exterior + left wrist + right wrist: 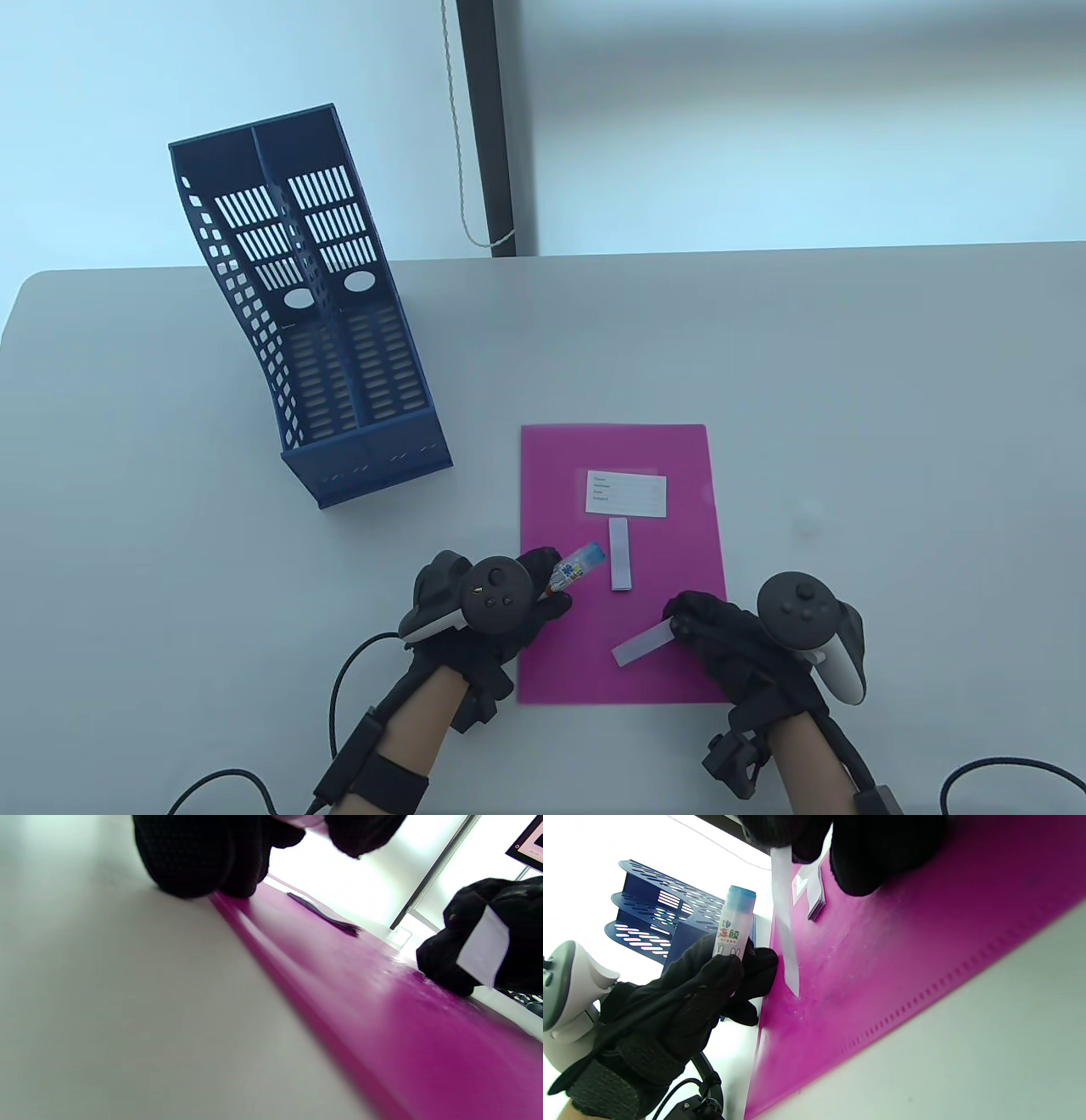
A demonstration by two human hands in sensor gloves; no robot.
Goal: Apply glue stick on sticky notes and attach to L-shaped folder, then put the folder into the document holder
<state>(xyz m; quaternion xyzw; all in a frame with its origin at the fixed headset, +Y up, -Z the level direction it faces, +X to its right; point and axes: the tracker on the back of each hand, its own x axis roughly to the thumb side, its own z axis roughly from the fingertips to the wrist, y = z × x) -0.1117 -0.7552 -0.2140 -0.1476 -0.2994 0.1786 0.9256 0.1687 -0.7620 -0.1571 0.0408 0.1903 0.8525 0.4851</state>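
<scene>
A magenta L-shaped folder (pixel 624 645) (pixel 382 997) (pixel 925 942) lies flat on the table. On it sit a white label (pixel 626 493) and a small stack of pale sticky notes (pixel 620 553) (pixel 816 895) (pixel 326 916). My left hand (pixel 526 594) (pixel 683 997) holds a glue stick (pixel 577 567) (pixel 734 921) with a blue end over the folder's left edge. My right hand (pixel 704 620) (pixel 458 942) pinches one loose sticky note strip (pixel 643 642) (pixel 483 946) (pixel 787 925) above the folder's lower part. A blue document holder (pixel 305 323) (pixel 666 916) stands at the back left.
A small clear cap-like thing (pixel 804 514) lies on the table to the right of the folder. Cables (pixel 339 679) trail from both wrists at the front edge. A dark post (pixel 496 127) and a cord stand behind the table.
</scene>
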